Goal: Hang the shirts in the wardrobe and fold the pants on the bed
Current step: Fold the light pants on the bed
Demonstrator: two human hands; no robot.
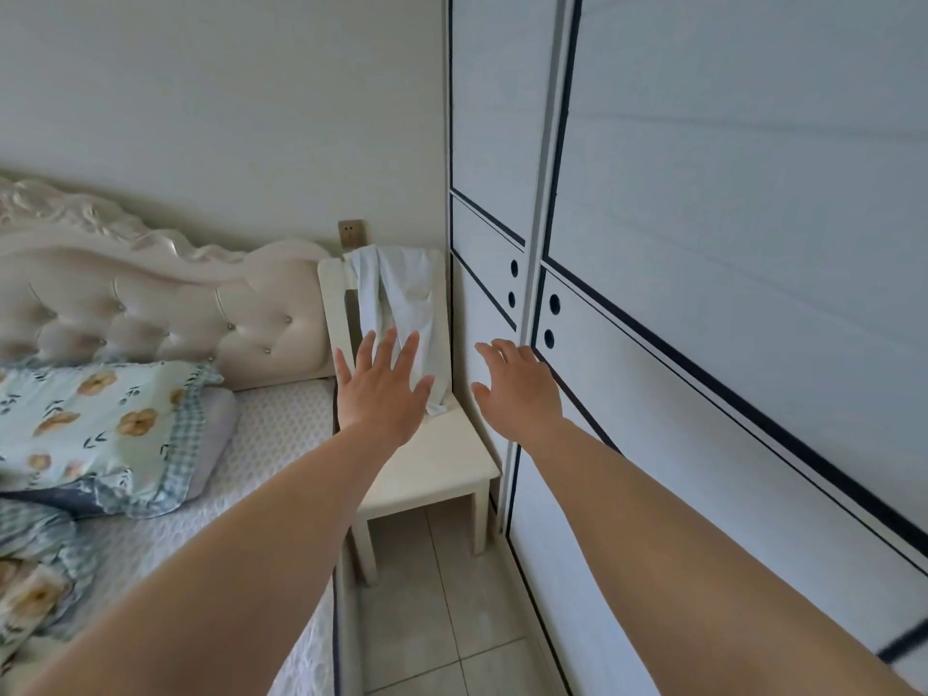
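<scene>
At centre frame my left hand (384, 389) is spread wide and empty in front of the pale garment (396, 298) draped over the cream chair (432, 454). My right hand (519, 389), fingers loosely open, is by the shut wardrobe (703, 243) on the right. The bed (281, 434) and a floral pillow (100, 419) fill the lower left.

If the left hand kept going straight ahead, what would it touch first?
Probably the pale garment draped over the chair; the left hand overlaps it here, though depth is unclear.
</scene>
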